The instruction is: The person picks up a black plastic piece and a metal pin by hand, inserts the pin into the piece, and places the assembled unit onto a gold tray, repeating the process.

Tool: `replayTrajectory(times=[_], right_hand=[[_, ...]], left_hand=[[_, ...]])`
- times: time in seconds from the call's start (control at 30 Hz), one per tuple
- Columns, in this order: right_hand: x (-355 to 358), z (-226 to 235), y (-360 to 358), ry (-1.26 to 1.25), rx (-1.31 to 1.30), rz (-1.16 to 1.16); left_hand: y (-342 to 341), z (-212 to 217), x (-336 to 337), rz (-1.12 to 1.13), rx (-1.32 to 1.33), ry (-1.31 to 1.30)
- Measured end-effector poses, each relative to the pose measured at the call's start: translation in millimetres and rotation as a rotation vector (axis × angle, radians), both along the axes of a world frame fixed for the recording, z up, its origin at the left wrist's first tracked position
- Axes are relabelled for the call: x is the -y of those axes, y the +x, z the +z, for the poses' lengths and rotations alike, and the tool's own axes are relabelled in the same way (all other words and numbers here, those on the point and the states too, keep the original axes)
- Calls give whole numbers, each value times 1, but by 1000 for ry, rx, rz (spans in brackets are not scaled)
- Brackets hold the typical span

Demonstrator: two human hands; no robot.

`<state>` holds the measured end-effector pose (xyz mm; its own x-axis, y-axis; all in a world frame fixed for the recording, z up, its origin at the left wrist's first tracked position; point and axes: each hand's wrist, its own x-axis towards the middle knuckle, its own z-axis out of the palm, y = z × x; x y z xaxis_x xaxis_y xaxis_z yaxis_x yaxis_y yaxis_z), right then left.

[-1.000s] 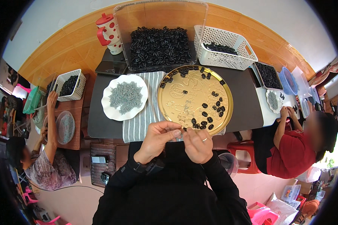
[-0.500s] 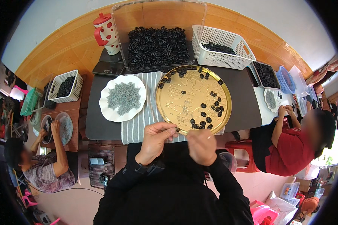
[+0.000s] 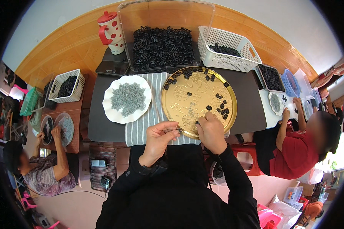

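Observation:
My left hand (image 3: 159, 138) is at the near edge of the round gold tray (image 3: 172, 124), thumb and forefinger pinched on a small black plastic part (image 3: 180, 130). Over the tray's near right, my right hand (image 3: 211, 133) points its bunched fingertips down onto another black part (image 3: 197, 123); the palm hides the parts beneath it. Several loose black oval parts (image 3: 223, 111) lie on the tray's right side and along its far rim. Left of the tray, a white scalloped plate (image 3: 107, 110) carries a heap of small grey screw-like pieces (image 3: 128, 97).
Behind the tray stand a clear bin (image 3: 212, 19) of black parts, a white perforated basket (image 3: 233, 63) and a red-dotted tumbler (image 3: 112, 34). A striped cloth (image 3: 135, 133) lies partly under plate and tray. One person (image 3: 294, 152) works at right, another (image 3: 49, 171) at left.
My right hand has moved from beside my left hand, slightly right and forward, down onto the parts at the tray's near right. My left hand keeps its pinch in nearly the same place.

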<state>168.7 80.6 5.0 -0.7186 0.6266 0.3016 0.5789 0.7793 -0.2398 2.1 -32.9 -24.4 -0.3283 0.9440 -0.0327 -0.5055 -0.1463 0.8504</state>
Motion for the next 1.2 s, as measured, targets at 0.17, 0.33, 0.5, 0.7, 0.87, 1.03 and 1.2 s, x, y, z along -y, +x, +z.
replayTrajectory(times=[0.17,0.33,0.5,0.7,0.87,1.03,1.2], right_hand=[[-1,-5,-1,-87,-152,13],[-2,-5,-1,-111,-232,76],[2,-5,0,-49,-184,192],[-6,-4,12,-211,-331,80],[1,-3,6,-146,-174,55],[2,-7,0,-101,-130,53],[2,-6,0,-193,-314,65]], left_hand=[[-1,-4,2,0,-4,-23],[-3,-6,1,-10,-17,-46],[-3,-7,2,2,-19,-55],[-1,-8,2,5,-32,-50],[0,-9,2,3,-36,-44],[1,-5,2,5,-35,-49],[3,0,3,-13,-84,-82]])
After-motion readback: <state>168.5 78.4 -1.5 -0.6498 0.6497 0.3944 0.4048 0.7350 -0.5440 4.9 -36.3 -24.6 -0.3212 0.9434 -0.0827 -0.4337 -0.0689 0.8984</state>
